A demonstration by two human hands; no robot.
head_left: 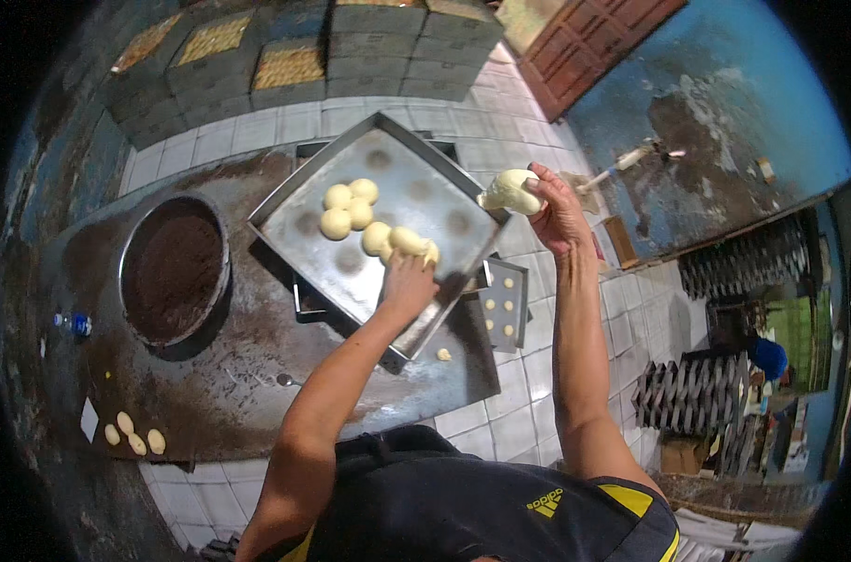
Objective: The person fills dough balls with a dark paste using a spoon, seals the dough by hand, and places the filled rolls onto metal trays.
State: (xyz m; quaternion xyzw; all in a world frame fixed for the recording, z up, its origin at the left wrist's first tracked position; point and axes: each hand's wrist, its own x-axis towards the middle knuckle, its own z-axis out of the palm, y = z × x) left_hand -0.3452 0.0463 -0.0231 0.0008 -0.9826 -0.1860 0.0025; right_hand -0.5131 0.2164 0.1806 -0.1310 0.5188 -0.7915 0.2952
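Observation:
My right hand (555,208) is raised beyond the right corner of a square metal tray (369,300), gripping a pale, soft dough piece (508,192) with an uneven tip. My left hand (409,283) is inside the tray, its fingers curled on a dough piece (407,241) among other rounded pieces. A separate group of smooth dough balls (337,223) sits left of these on the tray. The left fingertips are partly hidden by dough.
A bowl of dark brown crumbly material (173,267), spoon (287,380), bottle (73,324) and dough pieces (137,443) share the worn table (238,412). A lower tray (505,332), stacked boxes (369,51) and racks (678,398) stand around, with a blue-capped person (770,356) at right.

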